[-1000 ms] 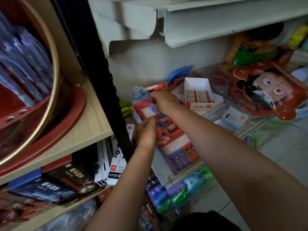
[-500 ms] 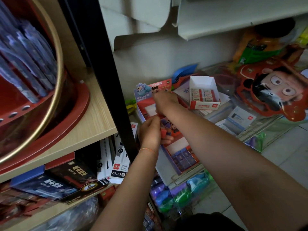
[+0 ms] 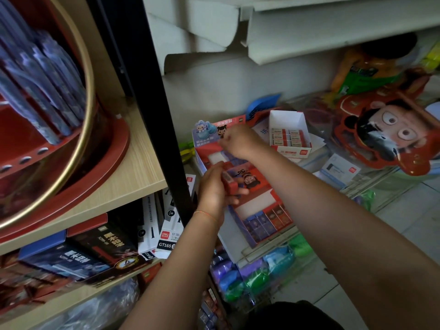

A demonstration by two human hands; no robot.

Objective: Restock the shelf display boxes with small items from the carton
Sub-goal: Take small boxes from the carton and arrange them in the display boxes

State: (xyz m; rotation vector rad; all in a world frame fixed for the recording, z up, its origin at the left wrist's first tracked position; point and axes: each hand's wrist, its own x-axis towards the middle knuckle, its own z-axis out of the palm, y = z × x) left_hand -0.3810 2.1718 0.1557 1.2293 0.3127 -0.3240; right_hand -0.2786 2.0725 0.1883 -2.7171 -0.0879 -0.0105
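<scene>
At the centre of the frame the left hand (image 3: pixel 212 186) grips a small red item (image 3: pixel 229 183), fingers curled round it, just over the red tiered display box (image 3: pixel 252 206). Above it, the right hand (image 3: pixel 240 141) pinches at the box's upper tier — what it holds is hidden. A white box (image 3: pixel 289 132) sits right of that; a wooden shelf (image 3: pixel 133 172) lies at left.

Both forearms are bare from the elbow down, with no sleeves in view. The left hand (image 3: pixel 214 186) has a thin orange thread bracelet (image 3: pixel 205 215) around its wrist. The right hand (image 3: pixel 240 141) and its wrist carry nothing.
</scene>
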